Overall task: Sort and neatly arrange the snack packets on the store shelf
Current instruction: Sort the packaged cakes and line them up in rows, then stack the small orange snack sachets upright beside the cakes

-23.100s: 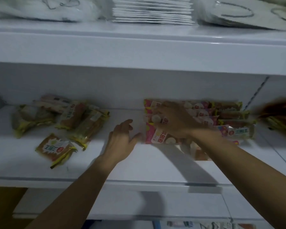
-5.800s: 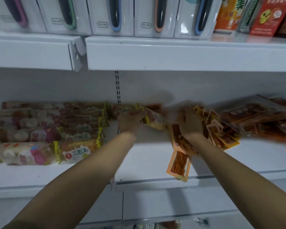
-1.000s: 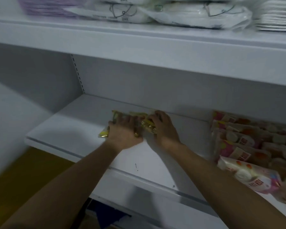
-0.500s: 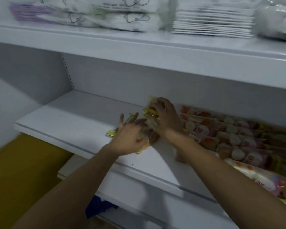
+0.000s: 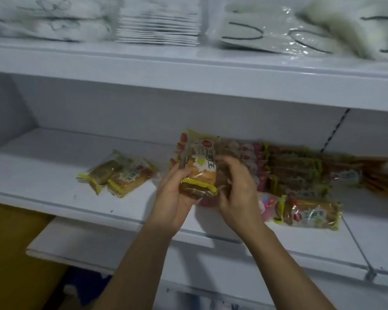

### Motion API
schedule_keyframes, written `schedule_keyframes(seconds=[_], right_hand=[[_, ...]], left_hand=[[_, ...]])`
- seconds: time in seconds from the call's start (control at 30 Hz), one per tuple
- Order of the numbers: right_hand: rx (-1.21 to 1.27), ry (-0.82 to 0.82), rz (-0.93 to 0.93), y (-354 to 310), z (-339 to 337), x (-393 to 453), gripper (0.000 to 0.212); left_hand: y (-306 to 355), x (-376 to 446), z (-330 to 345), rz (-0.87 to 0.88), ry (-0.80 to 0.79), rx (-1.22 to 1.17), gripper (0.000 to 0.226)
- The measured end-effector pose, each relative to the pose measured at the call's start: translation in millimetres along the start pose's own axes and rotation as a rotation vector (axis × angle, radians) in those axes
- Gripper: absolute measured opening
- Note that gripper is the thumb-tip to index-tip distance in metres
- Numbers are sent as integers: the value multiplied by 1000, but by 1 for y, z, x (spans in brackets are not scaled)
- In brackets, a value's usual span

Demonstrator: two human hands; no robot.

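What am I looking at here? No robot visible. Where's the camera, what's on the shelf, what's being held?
There is no machine: a person works with bare hands, and one camera worn on the head looks forward and down, so the arms come in from the bottom of the picture. The left hand holds a yellow-edged snack packet upright in its grip. The right hand is at the packet's right side, fingers curled; blur hides whether it pinches the packet. On the white shelf two similar packets lie loose to the left. To the right sits a tidy row of packets, with one more packet lying in front. The shelf above carries white wrapped goods.
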State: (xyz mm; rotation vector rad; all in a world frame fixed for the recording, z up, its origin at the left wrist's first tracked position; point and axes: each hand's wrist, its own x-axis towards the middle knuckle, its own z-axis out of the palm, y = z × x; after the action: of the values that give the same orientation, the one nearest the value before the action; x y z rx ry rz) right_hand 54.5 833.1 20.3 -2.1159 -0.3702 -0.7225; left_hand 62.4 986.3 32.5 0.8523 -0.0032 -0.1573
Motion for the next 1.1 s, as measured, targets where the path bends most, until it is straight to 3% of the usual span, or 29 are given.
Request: schedule_keyframes(seconds=[0.07, 0.13, 0.33, 0.53, 0.6, 0.67, 0.77, 0.83, 0.87, 0.97, 1.1], right_hand=[[43, 151, 147, 6, -23, -7, 43], [187, 176, 301, 11, -45, -13, 19], [590, 77, 663, 19, -107, -25, 31], [615, 86, 679, 83, -211, -31, 35], [578, 86, 664, 117, -254, -32, 42], [489, 111, 622, 154, -293, -33, 45], [364, 123, 608, 205, -336, -25, 46], [264, 97, 609, 241, -348, -16, 32], [208, 86, 600, 255, -350, -11, 28], [55, 38, 586, 291, -347, 2, 46], [-82, -95, 556, 324, -335, 1, 42]], left_hand=[[-10, -2, 19, 0, -37, 18, 57], [-23, -5, 41, -22, -67, -11, 58], [-72, -9, 103, 4, -114, -28, 45], [-122, 2, 174, 31, -47, 40, 26], [-135, 16, 197, 115, -4, 294, 10], [-153, 31, 220, 214, -35, 585, 10], [-182, 59, 249, 366, -135, 1131, 27], [-198, 80, 263, 359, -166, 1433, 48], [-206, 89, 268, 336, -175, 1518, 54], [-224, 110, 278, 352, -242, 1700, 61], [-239, 126, 282, 303, -240, 1987, 41]])
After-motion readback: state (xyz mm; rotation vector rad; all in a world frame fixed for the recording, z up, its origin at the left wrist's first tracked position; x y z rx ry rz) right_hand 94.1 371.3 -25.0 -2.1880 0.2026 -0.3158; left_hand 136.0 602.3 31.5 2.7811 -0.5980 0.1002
